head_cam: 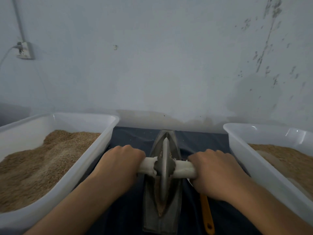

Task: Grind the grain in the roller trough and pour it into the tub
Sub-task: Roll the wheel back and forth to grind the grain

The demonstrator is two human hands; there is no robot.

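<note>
Grain [159, 203] lies as a thin brown line along the bottom of the roller trough [162, 216], a narrow, boat-shaped metal channel that sits lengthwise on the dark cloth-covered surface [130, 207] between two white tubs. A metal wheel [164, 168] stands upright in the channel on its thin edge, with a cloth-wrapped axle [183, 170] running out to both sides. The left hand [122, 160] is closed around the left end of the axle and the right hand [214, 168] is closed around the right end, knuckles up.

The wheel looks heavy and rigid, so its own weight probably does much of the crushing; the wrapping seems there to give a softer, less slippery hold. The two ends of the axle are the sensible place to grip, evenly, since an uneven push would likely tip the disc against the trough wall. The trough itself looks stiff and weighty too, and for pouring it would best be lifted by its long sides and tilted toward a pointed end.

The left tub [94, 158] and the right tub [240, 155] both already hold heaped brown grain or meal. An orange-handled tool [207, 216] lies near the right wrist.
</note>
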